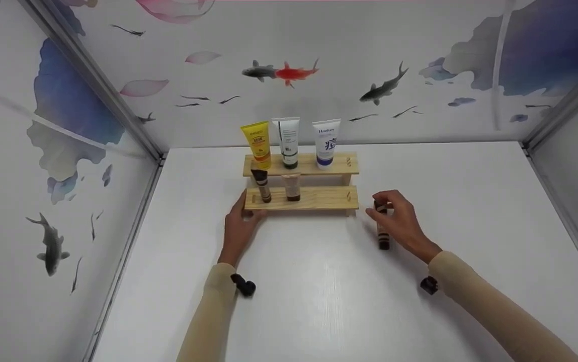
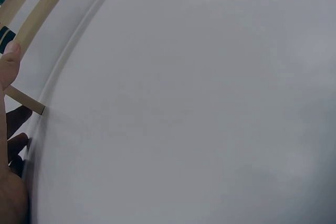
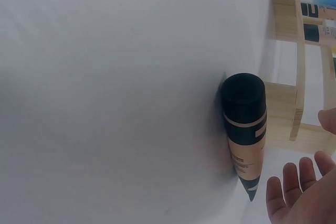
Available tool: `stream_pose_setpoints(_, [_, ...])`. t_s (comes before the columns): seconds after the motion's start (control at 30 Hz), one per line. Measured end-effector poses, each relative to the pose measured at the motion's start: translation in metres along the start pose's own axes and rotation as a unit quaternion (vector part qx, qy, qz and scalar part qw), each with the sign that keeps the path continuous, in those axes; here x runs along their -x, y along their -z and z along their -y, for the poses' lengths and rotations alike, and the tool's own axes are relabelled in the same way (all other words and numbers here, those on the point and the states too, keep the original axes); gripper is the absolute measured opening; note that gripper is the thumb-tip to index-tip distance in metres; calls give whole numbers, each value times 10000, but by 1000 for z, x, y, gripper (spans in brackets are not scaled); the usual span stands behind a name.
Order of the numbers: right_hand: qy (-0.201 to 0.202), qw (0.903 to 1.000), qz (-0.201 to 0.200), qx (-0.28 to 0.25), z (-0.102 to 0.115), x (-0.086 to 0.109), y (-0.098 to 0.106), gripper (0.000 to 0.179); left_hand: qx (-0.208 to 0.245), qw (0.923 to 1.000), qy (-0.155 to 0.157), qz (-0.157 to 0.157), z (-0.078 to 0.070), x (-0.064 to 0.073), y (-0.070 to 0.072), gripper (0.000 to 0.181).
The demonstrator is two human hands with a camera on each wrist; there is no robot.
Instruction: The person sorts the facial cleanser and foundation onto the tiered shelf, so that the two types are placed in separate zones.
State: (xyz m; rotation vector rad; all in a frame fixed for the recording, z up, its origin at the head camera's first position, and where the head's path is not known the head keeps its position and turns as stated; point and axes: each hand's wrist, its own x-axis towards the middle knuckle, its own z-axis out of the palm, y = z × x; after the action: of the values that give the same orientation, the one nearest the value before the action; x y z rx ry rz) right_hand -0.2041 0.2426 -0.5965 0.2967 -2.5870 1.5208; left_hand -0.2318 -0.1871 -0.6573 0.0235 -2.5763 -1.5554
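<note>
A two-step wooden rack [image 1: 321, 198] stands on the white table. At its left end my left hand [image 1: 240, 229] grips the lower step, the thumb on the front edge and other fingers down by the leg [image 2: 26, 100]. To the right of the rack, a beige-and-black squeeze tube [image 3: 244, 124] lies on the table, black cap toward me. My right hand [image 1: 403, 221] hovers over its far end, thumb and fingers parted; the right wrist view shows a gap between the fingers [image 3: 292, 182] and the tube.
On the lower step stand a dark-topped slim tube [image 1: 264, 190] and a beige tube [image 1: 293, 188]. The upper step bears a yellow tube [image 1: 258, 143], a green-capped white tube [image 1: 289, 143] and a blue-capped white tube [image 1: 326, 143]. Printed wall panels [image 1: 329, 40] enclose the table.
</note>
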Motion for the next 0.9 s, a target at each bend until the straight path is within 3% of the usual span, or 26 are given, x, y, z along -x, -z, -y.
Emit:
stream_pose_setpoints(0.23, [79,9999,-51,56,-8,6,2,36,-84,10000,-41,3,-2,-1,1,95])
stream_pose_setpoints(0.9, [-296,9991,51,310,-21,12,15,38,-17,10000,-29,38,0,0,1,94])
